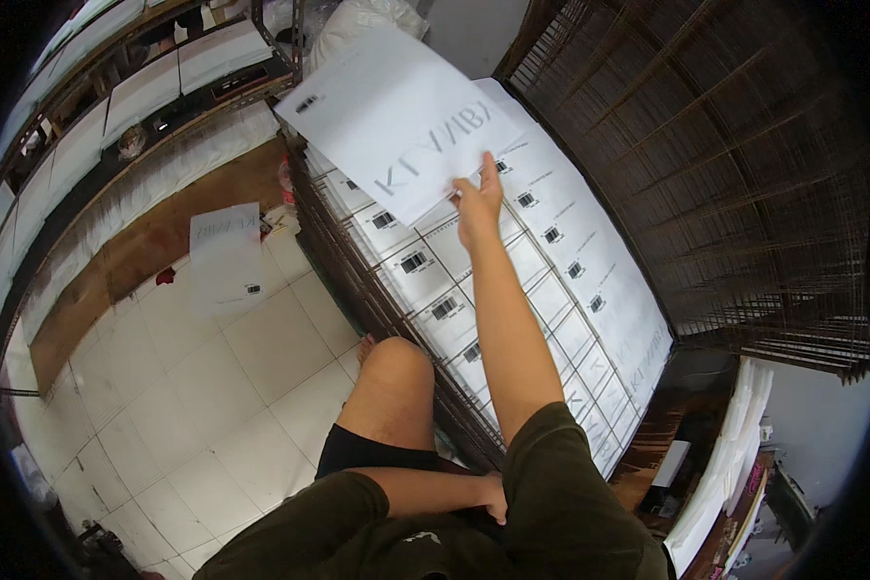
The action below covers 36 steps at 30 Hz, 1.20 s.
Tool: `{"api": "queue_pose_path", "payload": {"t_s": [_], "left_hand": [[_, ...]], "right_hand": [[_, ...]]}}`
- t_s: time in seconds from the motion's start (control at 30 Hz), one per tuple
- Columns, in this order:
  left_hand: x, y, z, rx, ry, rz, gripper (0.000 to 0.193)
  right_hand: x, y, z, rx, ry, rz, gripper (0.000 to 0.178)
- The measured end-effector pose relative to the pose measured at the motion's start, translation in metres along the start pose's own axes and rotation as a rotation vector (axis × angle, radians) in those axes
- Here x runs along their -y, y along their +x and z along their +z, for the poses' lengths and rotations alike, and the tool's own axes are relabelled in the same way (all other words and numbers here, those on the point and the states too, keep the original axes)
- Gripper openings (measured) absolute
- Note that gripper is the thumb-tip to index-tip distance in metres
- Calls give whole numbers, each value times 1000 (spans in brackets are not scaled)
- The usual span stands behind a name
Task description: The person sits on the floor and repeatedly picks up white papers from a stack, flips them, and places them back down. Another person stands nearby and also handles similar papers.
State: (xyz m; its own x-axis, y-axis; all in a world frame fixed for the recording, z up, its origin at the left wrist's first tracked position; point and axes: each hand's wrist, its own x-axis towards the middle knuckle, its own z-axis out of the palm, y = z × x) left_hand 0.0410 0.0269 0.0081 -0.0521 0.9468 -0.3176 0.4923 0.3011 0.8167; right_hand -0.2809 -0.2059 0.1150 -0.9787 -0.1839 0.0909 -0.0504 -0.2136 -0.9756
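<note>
"Printed sheet [387, 116]: where, and how gripped?"

"Above the far end of the wire rack [389, 311]. Right hand [478, 208] at its near edge, thumb and fingers pinching there. Far-left corner juts past the rack, unsupported. Left hand [494, 498] beside the right sleeve [570, 464]; fingers mostly hidden, cannot tell their state."

"Main risk?"

"One-sided hold. It could droop or slew, dragging a corner over the laid sheets [541, 208]. Smears possible if ink is wet; wetness not visible."

"If the pinch slips?"

"Might slide off leftward to the tiled floor [213, 387], where a second sheet [224, 256] shows."

"Raised wire frames [725, 164]?"

"Could drop on the right hand if knocked; their support isn't clear."
</note>
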Motion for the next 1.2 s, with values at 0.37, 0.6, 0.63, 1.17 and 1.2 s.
{"api": "queue_pose_path", "payload": {"t_s": [0.37, 0.6, 0.63, 1.17, 1.2], "left_hand": [[-2, 10, -12, 2, -2, 40, 60], [-8, 16, -12, 9, 10, 46, 60], [-10, 16, -11, 11, 17, 51, 60], [-8, 15, -12, 0, 19, 46, 62], [-7, 15, -11, 1, 18, 47, 62]], "right_hand": [[-80, -21, -33, -137, -244, 153, 77], [-71, -38, -42, -151, -368, 226, 74], [-80, -35, -50, -163, -382, 192, 74], [-86, -48, -64, -145, -451, 130, 70], [-84, -49, -62, -142, -446, 132, 70]]}}
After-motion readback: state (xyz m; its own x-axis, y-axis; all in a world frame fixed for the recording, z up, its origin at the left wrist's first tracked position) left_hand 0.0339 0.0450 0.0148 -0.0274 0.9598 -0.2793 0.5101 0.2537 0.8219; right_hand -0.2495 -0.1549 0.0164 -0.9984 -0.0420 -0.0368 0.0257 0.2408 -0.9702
